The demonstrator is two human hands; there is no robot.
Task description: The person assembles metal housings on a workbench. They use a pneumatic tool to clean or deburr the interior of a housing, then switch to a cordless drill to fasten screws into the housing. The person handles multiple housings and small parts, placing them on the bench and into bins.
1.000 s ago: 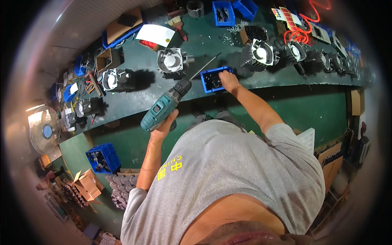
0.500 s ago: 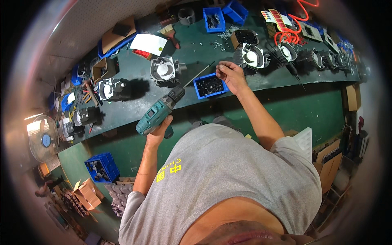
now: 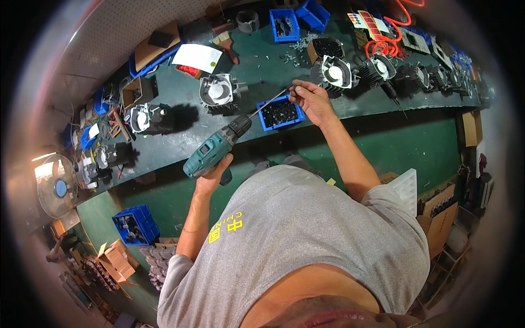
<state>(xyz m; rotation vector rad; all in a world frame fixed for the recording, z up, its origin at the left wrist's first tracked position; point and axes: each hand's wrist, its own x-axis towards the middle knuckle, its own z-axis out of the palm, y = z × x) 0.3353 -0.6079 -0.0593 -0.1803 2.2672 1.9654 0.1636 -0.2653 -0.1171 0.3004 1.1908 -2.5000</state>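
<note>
Drill bit could slip at the tip

Drill (image 3: 210,153) sits gripped in my left hand (image 3: 214,172); my right hand (image 3: 309,98) pinches its long bit's tip above the blue screw bin (image 3: 280,113) on the worktop (image 3: 262,71). A trigger squeeze might catch my fingers.

Left hand (image 3: 214,170) gripping teal drill (image 3: 214,146), right hand (image 3: 310,98) pinching its bit tip
</note>
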